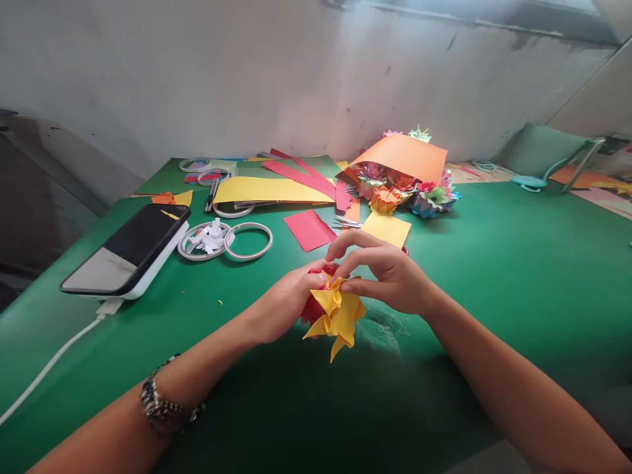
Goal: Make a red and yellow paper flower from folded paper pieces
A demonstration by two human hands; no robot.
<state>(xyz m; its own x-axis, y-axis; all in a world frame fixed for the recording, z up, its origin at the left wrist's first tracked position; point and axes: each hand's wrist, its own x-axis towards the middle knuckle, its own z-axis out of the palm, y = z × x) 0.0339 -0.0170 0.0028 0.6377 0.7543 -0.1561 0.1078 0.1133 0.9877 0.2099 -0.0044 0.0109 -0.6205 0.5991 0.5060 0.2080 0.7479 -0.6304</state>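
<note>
A folded paper flower in yellow [343, 319] and red [313, 309] is held over the near middle of the green table. My left hand [291, 299] closes round its red part from the left, the thumb resting on top. From the right, my right hand [388, 273] pinches a yellow petal between thumb and finger, its other fingers arched above. The yellow petals stick out in points toward me. Part of the red paper is hidden behind the fingers and the yellow petals.
A power bank [133, 247] with a white cable [54, 359] lies left. Tape rings [248, 225], scissors [348, 222], a red sheet [310, 230] and a yellow sheet [386, 228] lie beyond my hands. Finished paper flowers [385, 197] sit under a curved orange sheet [402, 157] by the wall.
</note>
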